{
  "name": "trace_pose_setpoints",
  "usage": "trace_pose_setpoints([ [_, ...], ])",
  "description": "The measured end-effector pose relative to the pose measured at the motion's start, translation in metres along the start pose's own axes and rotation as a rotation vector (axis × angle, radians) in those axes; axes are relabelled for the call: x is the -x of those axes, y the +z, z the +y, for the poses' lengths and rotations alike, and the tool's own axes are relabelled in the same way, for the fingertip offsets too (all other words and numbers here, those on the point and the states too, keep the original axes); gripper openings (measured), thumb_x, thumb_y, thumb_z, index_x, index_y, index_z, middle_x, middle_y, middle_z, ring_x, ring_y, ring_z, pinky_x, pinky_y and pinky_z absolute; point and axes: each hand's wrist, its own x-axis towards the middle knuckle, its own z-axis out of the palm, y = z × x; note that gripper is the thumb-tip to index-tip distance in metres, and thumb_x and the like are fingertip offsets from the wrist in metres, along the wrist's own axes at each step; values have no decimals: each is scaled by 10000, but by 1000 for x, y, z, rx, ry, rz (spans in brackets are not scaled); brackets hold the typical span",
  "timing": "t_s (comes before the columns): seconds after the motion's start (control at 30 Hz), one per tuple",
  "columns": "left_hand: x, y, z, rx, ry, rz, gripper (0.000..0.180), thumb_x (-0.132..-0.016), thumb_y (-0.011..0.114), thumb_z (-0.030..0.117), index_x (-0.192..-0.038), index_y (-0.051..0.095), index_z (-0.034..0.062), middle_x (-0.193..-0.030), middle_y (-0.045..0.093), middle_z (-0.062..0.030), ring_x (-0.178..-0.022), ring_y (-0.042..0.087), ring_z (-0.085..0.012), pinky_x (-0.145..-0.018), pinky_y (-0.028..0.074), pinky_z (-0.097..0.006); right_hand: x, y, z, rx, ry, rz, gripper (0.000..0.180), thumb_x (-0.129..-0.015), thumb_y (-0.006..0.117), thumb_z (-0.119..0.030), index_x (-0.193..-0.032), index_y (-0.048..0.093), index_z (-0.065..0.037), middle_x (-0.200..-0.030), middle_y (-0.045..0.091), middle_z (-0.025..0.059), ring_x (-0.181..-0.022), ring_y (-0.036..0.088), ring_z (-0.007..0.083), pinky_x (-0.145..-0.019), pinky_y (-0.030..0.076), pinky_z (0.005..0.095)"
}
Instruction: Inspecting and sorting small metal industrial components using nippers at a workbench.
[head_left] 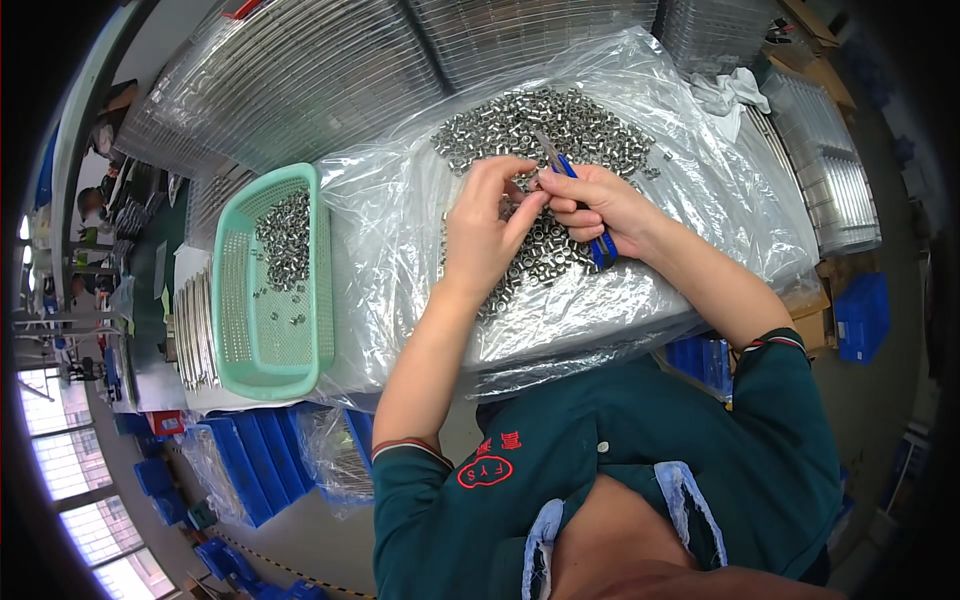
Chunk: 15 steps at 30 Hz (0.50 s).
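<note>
Both hands meet over a heap of small shiny metal parts [590, 125], short ring-like pieces spread on clear plastic sheeting [390, 215]. In my right hand [622, 208] lies a blue utility knife [603, 252], its metal blade end pointing up and away from me. The right thumb and forefinger also reach to the left fingertips. My left hand [480, 225] is closed in a pinch there, on what looks like one small metal part [535, 185], mostly hidden by the fingers. The heap continues beneath and between the hands.
A green plastic basket [325, 290] with more metal parts stands at the left. Stacked clear trays [300, 85] line the back, with more trays [838, 180] at the right. Blue bins [255, 465] sit below the table's left edge; a blue crate [862, 317] stands right.
</note>
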Motion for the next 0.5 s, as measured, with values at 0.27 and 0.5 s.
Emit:
trace_pose_setpoints([
  [0.27, 3, -10, -17, -19, -60, 47, 147, -752, 658, 97, -872, 594, 43, -895, 550, -72, -709, 558, -149, -560, 440, -242, 0, -3, -3, -184, 48, -73, 267, -913, 465, -253, -989, 525, -5, -581, 395, -74, -402, 304, -21, -330, 243, 126],
  [0.5, -1, -3, -9, -87, 78, -1, 194, -717, 680, 140, -882, 614, 62, -868, 557, -75, -806, 556, -205, -680, 448, -292, 3, 2, -4, -9, 33, -8, 254, -906, 479, -239, -968, 545, -2, -569, 417, -68, -404, 310, -23, -332, 235, 129],
])
